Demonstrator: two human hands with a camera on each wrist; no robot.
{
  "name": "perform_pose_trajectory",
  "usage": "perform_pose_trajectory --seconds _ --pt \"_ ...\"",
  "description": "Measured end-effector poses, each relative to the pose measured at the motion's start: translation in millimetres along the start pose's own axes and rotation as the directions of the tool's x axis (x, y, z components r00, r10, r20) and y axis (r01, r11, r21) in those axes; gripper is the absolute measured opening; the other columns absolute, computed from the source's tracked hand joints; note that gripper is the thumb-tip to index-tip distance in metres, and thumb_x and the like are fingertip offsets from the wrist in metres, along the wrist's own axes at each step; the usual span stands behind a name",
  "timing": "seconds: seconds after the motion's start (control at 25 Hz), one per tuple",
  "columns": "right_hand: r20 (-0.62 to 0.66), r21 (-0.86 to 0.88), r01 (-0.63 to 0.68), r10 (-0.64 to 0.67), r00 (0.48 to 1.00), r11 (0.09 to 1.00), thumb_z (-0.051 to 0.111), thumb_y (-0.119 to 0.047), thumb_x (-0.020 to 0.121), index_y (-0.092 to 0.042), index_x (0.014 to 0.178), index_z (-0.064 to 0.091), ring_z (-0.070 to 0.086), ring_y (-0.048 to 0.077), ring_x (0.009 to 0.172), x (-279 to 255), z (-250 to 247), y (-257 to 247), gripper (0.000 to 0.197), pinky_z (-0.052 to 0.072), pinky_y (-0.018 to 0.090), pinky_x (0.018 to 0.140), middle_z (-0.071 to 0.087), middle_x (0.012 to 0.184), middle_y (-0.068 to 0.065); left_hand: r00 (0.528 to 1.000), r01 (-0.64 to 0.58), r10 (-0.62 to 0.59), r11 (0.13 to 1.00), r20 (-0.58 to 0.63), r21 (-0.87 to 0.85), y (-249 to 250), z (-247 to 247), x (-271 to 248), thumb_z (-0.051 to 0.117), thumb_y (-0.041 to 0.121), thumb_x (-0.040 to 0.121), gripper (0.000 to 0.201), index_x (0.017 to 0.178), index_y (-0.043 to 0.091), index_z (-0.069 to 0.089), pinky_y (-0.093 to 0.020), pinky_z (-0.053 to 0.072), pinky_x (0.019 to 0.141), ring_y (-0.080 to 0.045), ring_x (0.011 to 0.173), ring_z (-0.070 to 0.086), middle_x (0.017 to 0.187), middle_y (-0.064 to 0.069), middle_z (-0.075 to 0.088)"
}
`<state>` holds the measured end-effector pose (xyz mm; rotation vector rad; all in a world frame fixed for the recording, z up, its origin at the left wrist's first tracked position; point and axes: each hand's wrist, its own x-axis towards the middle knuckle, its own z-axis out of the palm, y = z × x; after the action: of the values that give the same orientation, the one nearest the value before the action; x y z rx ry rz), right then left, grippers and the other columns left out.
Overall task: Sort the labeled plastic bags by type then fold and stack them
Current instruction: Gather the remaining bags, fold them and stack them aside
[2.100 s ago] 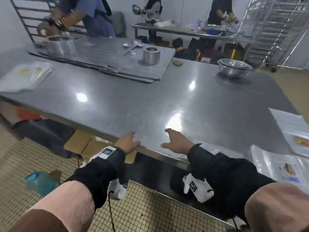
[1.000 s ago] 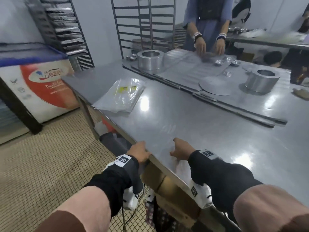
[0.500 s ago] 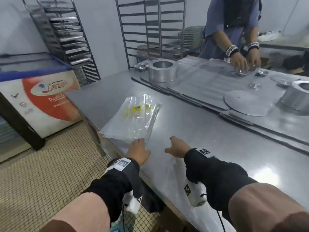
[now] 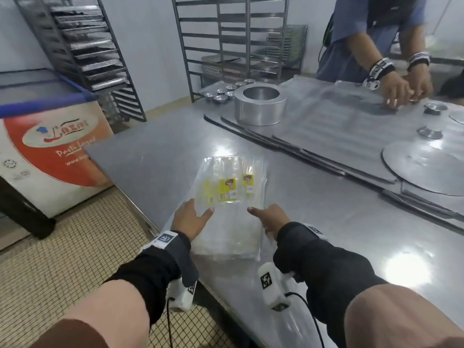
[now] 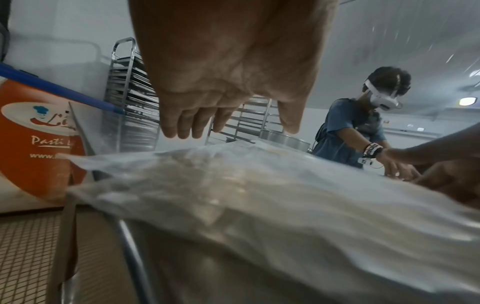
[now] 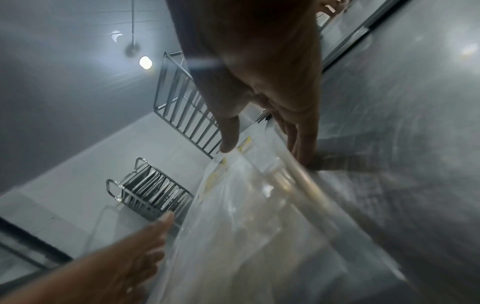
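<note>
Both hands flanked the stack of bags (image 4: 229, 209) on the table (image 4: 326, 222), its long axis running away from the person. Left hand (image 4: 190, 219) lay flat, fingers straight, on the near-left corner; right hand (image 4: 272, 218), thumb out, seemingly tucked fingertips under the right edge, each grip equally near.

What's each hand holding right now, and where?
Nothing is gripped. The left hand hovers open over the stack of bags; the right hand touches its right edge with straight fingers.

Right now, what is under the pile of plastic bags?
The pile of plastic bags lies on the steel table, its near end by the table's edge. Bare steel shows through the clear plastic; lower bags' labels are partly covered.
</note>
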<state>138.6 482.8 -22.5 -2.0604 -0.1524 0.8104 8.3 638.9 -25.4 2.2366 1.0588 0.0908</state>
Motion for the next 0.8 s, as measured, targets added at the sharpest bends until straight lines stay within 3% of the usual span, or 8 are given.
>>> perform_pose_trajectory --seconds 0.12,0.24,0.28,0.36,0.44,0.48,0.6,0.8 --pt "-0.027 0.143 -0.037 0.041 0.999 0.989 0.073 -0.030 0.081 -0.011 0.070 0.038 0.031 0.014 0.050 26 8 -5 0.041 0.027 0.025 0.048 0.035 0.062 0.001 0.994 0.107 -0.106 0.994 -0.028 0.015 -26 -2 39 0.040 0.098 0.047 0.125 0.137 0.011 0.041 -0.042 0.034 0.108 -0.031 0.128 0.043 0.138 -0.013 0.048" --pt "-0.003 0.199 -0.099 0.102 0.995 0.975 0.075 -0.025 0.079 -0.003 0.072 0.045 0.036 0.020 0.051 38 6 -6 0.038 0.030 0.027 0.049 0.039 0.062 0.006 0.983 0.182 -0.183 0.977 -0.005 0.113 -32 -8 51 0.057 0.086 0.056 0.121 0.141 0.005 0.033 -0.039 0.027 0.111 -0.032 0.134 0.032 0.144 -0.016 0.038" --pt "-0.003 0.194 -0.104 0.107 0.994 0.975 0.075 -0.023 0.080 -0.005 0.067 0.043 0.036 0.018 0.050 39 5 -6 0.039 0.031 0.025 0.047 0.040 0.061 0.005 0.984 0.177 -0.179 0.975 0.008 0.133 -29 -11 50 0.061 0.082 0.058 0.117 0.139 0.003 0.035 -0.038 0.028 0.109 -0.033 0.133 0.034 0.142 -0.017 0.040" --pt "0.016 0.189 -0.114 0.113 0.993 0.975 0.074 -0.020 0.081 -0.006 0.064 0.044 0.043 0.016 0.050 42 6 -7 0.037 0.039 0.021 0.044 0.046 0.060 0.004 0.983 0.149 -0.159 0.983 0.088 0.106 -26 -10 55 0.059 0.091 0.041 0.120 0.126 0.006 0.049 -0.038 0.040 0.102 -0.031 0.118 0.050 0.127 -0.016 0.055" --pt "0.042 0.167 -0.088 0.082 0.996 0.982 0.076 -0.022 0.078 0.003 0.090 0.060 0.063 0.029 0.077 44 10 -8 0.032 0.055 0.032 0.071 0.065 0.087 0.015 0.977 0.129 -0.134 0.991 0.164 0.042 -34 4 65 0.053 0.098 0.019 0.130 0.115 0.011 0.057 -0.036 0.049 0.089 -0.027 0.100 0.061 0.112 -0.011 0.064" --pt "0.050 0.131 -0.085 0.079 0.996 0.988 0.078 -0.022 0.076 0.003 0.106 0.061 0.064 0.033 0.094 45 12 -8 0.043 0.053 0.041 0.085 0.067 0.104 0.018 0.978 0.113 -0.113 0.994 0.177 0.011 -38 11 69 0.054 0.097 0.016 0.129 0.113 0.012 0.058 -0.035 0.050 0.086 -0.025 0.096 0.062 0.109 -0.008 0.065" --pt "0.067 0.086 -0.038 0.033 0.997 0.996 0.078 -0.019 0.076 0.001 0.116 0.061 0.063 0.035 0.102 42 8 -6 0.047 0.049 0.047 0.094 0.066 0.112 0.018 0.979 0.032 -0.006 0.991 0.202 -0.127 -31 17 57 0.068 0.085 0.023 0.110 0.110 0.017 0.063 -0.036 0.051 0.089 -0.020 0.093 0.066 0.105 -0.002 0.070" --pt "0.263 0.425 -0.155 0.042 0.964 0.892 0.064 0.003 0.082 -0.002 0.118 0.061 0.065 0.032 0.085 16 -24 27 0.036 0.054 0.043 0.079 0.067 0.104 0.018 0.971 -0.072 0.138 0.949 0.197 -0.306 -5 31 24 0.074 0.066 0.035 0.090 0.111 0.020 0.063 -0.036 0.049 0.092 -0.017 0.097 0.065 0.104 0.003 0.070"
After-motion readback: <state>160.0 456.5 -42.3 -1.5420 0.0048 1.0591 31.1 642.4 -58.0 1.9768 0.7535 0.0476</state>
